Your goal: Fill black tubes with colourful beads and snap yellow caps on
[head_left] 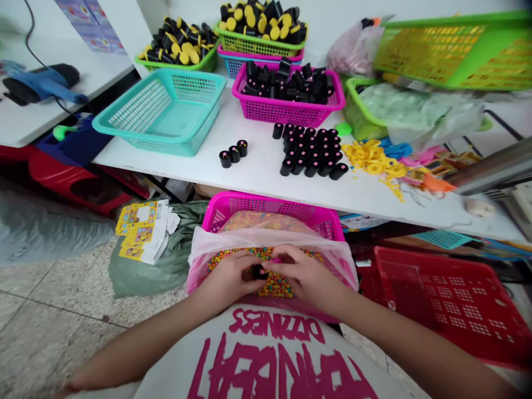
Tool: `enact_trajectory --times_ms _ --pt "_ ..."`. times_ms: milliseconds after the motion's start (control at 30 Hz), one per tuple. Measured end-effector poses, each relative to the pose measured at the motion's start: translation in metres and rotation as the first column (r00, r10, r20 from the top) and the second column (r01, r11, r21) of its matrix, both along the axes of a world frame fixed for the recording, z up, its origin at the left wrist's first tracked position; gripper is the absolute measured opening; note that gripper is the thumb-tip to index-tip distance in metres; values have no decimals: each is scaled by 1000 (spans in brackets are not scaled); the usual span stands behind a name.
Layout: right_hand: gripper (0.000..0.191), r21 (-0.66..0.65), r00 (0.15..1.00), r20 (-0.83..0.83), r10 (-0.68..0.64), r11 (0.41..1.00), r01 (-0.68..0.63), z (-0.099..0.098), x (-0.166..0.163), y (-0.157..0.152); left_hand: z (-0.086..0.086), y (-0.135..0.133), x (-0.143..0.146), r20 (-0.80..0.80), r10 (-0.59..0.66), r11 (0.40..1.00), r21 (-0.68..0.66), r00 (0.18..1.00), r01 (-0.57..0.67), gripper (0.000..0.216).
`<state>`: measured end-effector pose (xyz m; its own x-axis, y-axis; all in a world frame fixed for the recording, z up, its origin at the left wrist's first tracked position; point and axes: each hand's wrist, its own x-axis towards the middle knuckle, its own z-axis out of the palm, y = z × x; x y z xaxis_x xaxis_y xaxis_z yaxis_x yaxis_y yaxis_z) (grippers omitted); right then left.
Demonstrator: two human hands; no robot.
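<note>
My left hand [230, 277] is wrapped round a small black cylindrical container [260, 272], held over a plastic-lined pink basket [216, 213]. Small multicoloured beads or candy balls [276, 285] fill the bag in that basket. My right hand [310, 277] is beside the container with its fingertips pinched together. A small pink piece [275, 260] shows at these fingertips; its kind is too small to make out. On the table ahead stand three black containers [235, 154] with balls inside, and a block of several more containers [311, 152] in rows.
On the white table [187, 172] are a turquoise basket [166, 119], a magenta basket [286, 111] of black containers, and yellow-capped pieces [261, 22] behind. Yellow plastic parts [374, 160] lie right. A red crate [457, 305] is low right; printed cards [143, 230] lie left.
</note>
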<state>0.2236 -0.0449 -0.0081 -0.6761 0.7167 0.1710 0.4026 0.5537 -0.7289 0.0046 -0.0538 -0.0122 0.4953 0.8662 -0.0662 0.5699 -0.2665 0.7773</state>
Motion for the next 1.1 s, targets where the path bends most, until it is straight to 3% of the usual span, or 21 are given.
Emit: enact_trajectory --times_ms 200,300,400,467,600,733,900,1100 --pt "16 -234 984 56 -166 956 175 8 -12 -5 1 4 3 21 -31 999 41 999 30 23" --pt "29 -67 992 54 -114 991 118 12 -3 -5 2 4 5 28 -21 999 49 999 19 24" --pt "47 146 992 88 -95 986 81 13 16 -4 10 5 4 51 -9 999 42 999 7 29" --pt "49 155 974 184 -132 982 104 7 29 -5 18 12 0 88 27 998 48 996 -31 29" --pt "47 16 847 514 -138 988 152 -16 41 -9 34 55 -23 169 235 957 132 957 -259 29" --pt "45 -129 710 703 -35 976 175 -29 29 -11 38 120 -51 117 521 792 303 846 -530 34" --pt "45 -174 725 688 46 979 103 -31 -1 -9 29 177 -58 79 608 742 297 790 -601 43" --pt "40 -204 809 582 86 978 43 -46 -12 -3 31 196 -53 72 658 676 382 750 -630 54"
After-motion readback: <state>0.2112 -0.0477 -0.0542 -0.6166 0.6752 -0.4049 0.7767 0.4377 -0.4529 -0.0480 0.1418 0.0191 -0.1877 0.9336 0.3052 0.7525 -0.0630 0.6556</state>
